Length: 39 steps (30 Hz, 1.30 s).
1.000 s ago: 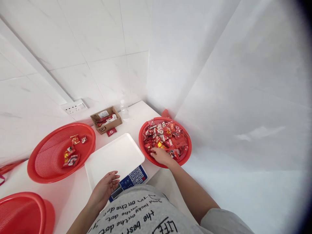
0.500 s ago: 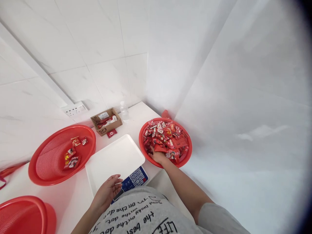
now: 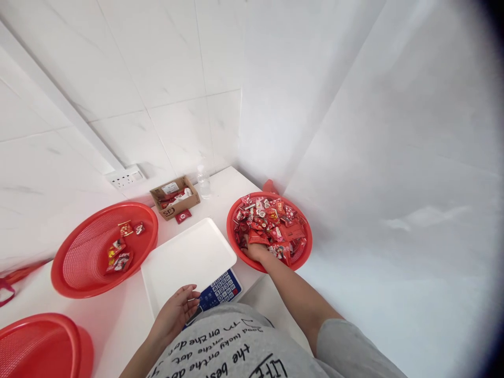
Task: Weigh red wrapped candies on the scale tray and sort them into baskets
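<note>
My right hand (image 3: 255, 251) is dug into a heap of red wrapped candies (image 3: 271, 223) in the red mesh basket (image 3: 303, 252) on the right; its fingers lie under the packets, so their grip is hidden. My left hand (image 3: 177, 312) rests open, palm partly up, at the near edge of the white scale tray (image 3: 189, 257), beside the blue keypad (image 3: 220, 286). It holds nothing.
A second red basket (image 3: 71, 273) at left holds several candy packets (image 3: 120, 252). Stacked red baskets (image 3: 39, 344) sit at lower left. Behind are a cardboard box (image 3: 175, 197), a loose red packet (image 3: 183, 216), a small clear bottle (image 3: 203, 182) and a wall socket strip (image 3: 126, 177).
My right hand has pushed from the near rim deeper into the candy heap. My left hand has barely shifted. The view has moved slightly.
</note>
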### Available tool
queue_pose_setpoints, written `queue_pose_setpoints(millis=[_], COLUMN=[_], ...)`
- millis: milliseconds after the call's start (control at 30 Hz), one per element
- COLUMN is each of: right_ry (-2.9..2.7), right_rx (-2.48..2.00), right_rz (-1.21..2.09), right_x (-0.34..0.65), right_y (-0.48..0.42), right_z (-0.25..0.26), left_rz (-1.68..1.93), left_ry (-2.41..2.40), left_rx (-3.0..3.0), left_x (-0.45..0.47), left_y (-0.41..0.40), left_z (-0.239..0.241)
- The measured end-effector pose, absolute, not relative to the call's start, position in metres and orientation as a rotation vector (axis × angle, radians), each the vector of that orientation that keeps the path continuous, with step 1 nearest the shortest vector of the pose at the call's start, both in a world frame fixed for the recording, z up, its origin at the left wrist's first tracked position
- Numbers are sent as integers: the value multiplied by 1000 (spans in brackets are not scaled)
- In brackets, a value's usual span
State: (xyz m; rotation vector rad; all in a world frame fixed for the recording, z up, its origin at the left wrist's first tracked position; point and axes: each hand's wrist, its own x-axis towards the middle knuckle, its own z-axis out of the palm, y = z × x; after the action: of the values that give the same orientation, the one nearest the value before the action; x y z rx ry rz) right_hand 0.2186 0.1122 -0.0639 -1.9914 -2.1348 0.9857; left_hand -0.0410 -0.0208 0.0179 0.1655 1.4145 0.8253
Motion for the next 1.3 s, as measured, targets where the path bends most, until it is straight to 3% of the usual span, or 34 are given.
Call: queue_pose_setpoints(millis=[767,1300], right_ry=[-2116,-1927], right_rx=[-1907,-1667], right_rz=[1488,1282], right_x=[233,235], right_y=[132,103], right_z=[-49,-45], left_rz=[835,811], left_ry=[1421,1415], left_rx=[154,161], left_x=[-44,-43], left_y=[-23,-21], left_z=[22,12])
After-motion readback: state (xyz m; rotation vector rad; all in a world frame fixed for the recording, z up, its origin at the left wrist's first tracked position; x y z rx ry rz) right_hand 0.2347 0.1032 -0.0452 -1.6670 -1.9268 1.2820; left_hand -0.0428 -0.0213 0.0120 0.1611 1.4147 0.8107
